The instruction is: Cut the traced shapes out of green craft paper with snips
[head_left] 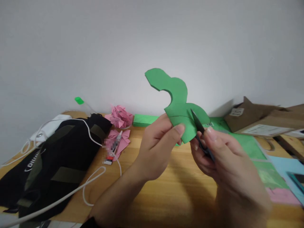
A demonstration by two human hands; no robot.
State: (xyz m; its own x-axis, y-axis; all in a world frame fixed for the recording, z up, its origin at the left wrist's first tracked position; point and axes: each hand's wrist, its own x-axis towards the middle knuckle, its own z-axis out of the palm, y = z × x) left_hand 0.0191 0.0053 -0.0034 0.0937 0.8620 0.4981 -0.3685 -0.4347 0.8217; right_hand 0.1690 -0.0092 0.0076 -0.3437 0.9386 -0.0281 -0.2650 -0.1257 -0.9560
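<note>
Between my hands, raised above the wooden table, is a green paper cutout point(177, 90) with wavy, scalloped edges and a curved line across its lower part. My left hand point(158, 145) pinches its lower left edge, thumb on the front and fingers behind. In my right hand point(223, 155) is a pair of dark scissors point(199, 123), the blades pointing up and to the left. One blade lies in front of the paper at its lower right side. The other blade and most of the handles are hidden by the paper and my fingers.
A pink folded-paper flower point(120, 116), pink paper pieces point(124, 141) and a glue tube point(116, 144) lie left of my hands. A black bag point(71, 158) and white cable point(61, 199) fill the far left. Cardboard boxes point(261, 117) and green sheets point(251, 147) sit right.
</note>
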